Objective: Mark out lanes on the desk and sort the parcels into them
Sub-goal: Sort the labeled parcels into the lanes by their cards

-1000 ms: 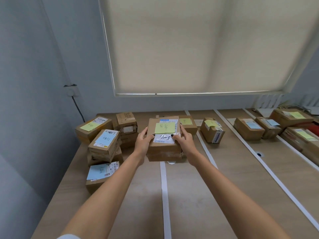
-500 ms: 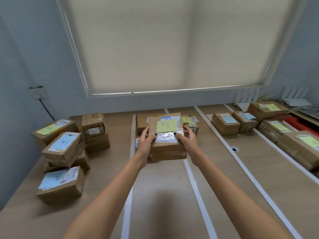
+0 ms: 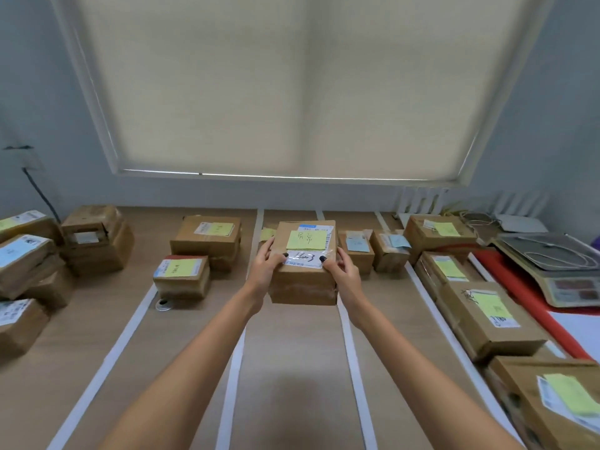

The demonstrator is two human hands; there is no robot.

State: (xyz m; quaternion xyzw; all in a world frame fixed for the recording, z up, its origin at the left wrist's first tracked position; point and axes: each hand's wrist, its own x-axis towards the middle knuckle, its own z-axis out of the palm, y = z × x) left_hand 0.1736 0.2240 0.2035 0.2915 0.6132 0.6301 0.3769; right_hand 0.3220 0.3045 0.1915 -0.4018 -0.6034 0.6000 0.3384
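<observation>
A brown cardboard parcel (image 3: 303, 280) with a green sticky note and a white label is held above the wooden desk (image 3: 289, 378). My left hand (image 3: 264, 266) grips its left side, thumb on top. My right hand (image 3: 345, 267) grips its right side the same way. The parcel hovers over the middle lane, between two white tape strips (image 3: 232, 384) (image 3: 354, 362). Two parcels with green notes (image 3: 181, 276) (image 3: 207, 237) sit in the lane to the left. Small parcels with blue notes (image 3: 357, 251) (image 3: 391, 251) sit in the lane to the right.
A pile of unsorted parcels (image 3: 29, 264) fills the desk's left end, with another box (image 3: 95, 238) behind it. Larger parcels with green notes (image 3: 487, 313) (image 3: 436, 233) line the right lane. A weighing scale (image 3: 558, 271) stands on red sheeting at far right.
Both hands have carried the parcel to the right, away from the pile at the left and over the middle lane. My view has swung right with it.
</observation>
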